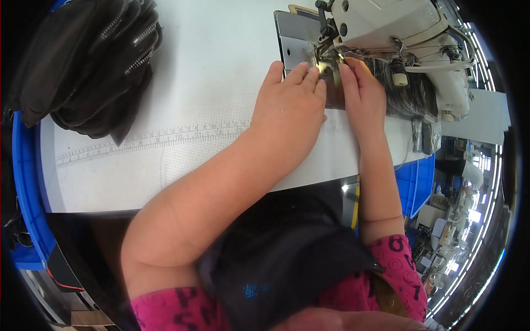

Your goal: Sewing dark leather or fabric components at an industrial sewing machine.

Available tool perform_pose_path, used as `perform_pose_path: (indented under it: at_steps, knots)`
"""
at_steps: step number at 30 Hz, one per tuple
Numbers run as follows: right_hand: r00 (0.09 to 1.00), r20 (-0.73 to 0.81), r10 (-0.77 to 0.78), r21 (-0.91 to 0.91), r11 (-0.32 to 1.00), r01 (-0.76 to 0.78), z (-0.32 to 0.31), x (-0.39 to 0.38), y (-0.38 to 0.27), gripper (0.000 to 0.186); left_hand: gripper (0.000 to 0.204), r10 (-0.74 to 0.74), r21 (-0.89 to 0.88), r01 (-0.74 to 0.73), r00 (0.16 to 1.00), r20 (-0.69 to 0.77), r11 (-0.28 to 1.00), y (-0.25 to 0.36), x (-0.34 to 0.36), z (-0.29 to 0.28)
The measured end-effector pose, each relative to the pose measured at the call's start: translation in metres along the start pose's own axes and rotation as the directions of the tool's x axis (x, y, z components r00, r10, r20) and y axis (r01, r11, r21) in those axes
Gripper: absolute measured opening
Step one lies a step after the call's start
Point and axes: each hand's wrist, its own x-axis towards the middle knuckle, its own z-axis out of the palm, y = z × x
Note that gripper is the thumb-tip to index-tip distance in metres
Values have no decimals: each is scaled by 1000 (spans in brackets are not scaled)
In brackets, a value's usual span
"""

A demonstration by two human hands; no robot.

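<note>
A white sewing machine (386,25) stands at the upper right, with its needle and presser foot area (326,47) over a shiny metal plate (298,47). My left hand (290,107) lies flat, palm down, at the near edge of that plate, fingers stretched toward the needle. Close by on its right, my right hand (364,94) has thumb and fingers pinched together beside the presser foot. Whatever is between those fingertips is too small and hidden to name. My left hand also covers whatever lies beneath it.
A pile of black fabric pieces with zigzag stitching (105,60) sits at the far left of the white table (204,71). Printed ruler markings (160,138) cross the table. Dark glossy material (411,91) lies under the machine arm. Blue bins (27,187) flank the table.
</note>
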Motion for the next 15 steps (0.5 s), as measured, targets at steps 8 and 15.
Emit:
perform_pose_path:
  at_steps: [8,15]
  knots:
    - [998,12,56,2,998,-56,-3,-3,6,31,47,-3,-19,2,1000,-12,1000,0,-1,0]
    - [999,-3,42,4,999,-42,0,0,4,31,47,5,-2,-5,1000,-8,1000,0,0,-1]
